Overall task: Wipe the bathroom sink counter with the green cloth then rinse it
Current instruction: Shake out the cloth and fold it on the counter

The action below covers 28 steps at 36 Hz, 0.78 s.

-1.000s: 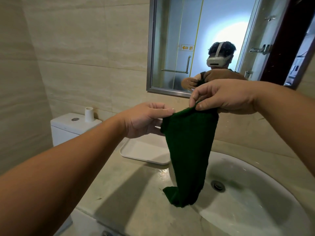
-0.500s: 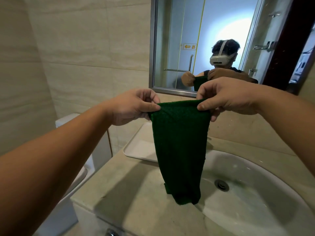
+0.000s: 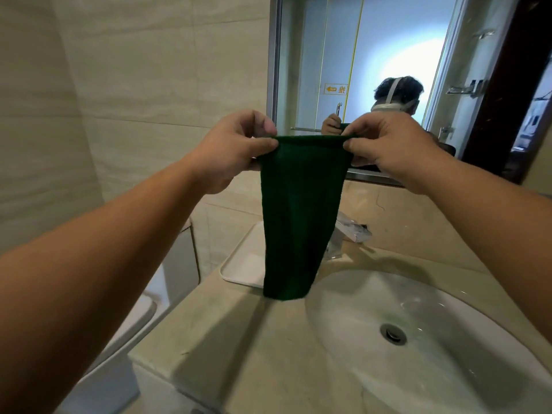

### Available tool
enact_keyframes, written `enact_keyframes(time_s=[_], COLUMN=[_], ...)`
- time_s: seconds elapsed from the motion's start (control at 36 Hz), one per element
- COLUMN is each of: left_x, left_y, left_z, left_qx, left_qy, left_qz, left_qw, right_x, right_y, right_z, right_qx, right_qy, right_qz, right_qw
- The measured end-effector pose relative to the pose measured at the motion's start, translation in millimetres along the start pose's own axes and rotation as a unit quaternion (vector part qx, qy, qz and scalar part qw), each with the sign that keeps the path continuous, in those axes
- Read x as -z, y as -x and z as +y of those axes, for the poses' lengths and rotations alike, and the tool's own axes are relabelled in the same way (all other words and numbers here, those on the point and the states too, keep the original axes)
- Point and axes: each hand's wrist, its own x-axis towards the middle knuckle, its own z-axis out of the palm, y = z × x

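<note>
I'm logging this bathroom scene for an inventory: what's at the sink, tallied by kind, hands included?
hands: 2, left hand and right hand
green cloth: 1
white tray: 1
faucet: 1
sink basin: 1
total: 6

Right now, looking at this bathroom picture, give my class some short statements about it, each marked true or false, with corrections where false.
1. The left hand and right hand both pinch the green cloth by its top edge. True.
2. The cloth lies flat on the counter. False: it hangs in the air above the counter.
3. A white tray sits on the counter, left of the sink. True.
4. The cloth covers the sink's drain. False: the drain is in plain view.
</note>
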Motion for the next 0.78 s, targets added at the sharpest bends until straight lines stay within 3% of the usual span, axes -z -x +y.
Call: enact_keyframes(time_s=[0.08,0.17,0.31,0.39,0.53,0.69,0.78], left_x=[11.6,12.9,-2.8,-15.1,-28.0,-29.0,-32.9], left_y=[11.4,32.9,88.0,113.8,124.9,111.6,100.2], left_z=[-0.1,-12.8,-50.3,-71.0,-93.7,-122.9,-134.3], left_qx=[0.04,0.124,0.257,0.294,0.312,0.336,0.318], left_qy=[-0.01,-0.024,0.006,0.037,-0.015,-0.1,-0.125], left_qz=[-0.1,-0.257,-0.489,-0.57,-0.558,-0.394,-0.346], left_qw=[0.994,0.958,0.833,0.766,0.769,0.85,0.874], right_x=[6.9,5.0,-20.0,-38.7,-63.8,-76.5,-79.2], right_y=[15.7,41.4,101.8,128.9,142.1,140.4,134.9], right_z=[-2.1,5.8,13.4,18.3,45.2,84.5,104.2], right_qx=[-0.057,-0.107,-0.196,-0.215,-0.223,-0.28,-0.3], right_qy=[-0.074,-0.044,-0.04,-0.048,-0.032,-0.017,-0.027], right_qz=[-0.121,-0.275,-0.535,-0.619,-0.602,-0.503,-0.455], right_qw=[0.988,0.954,0.821,0.754,0.766,0.817,0.838])
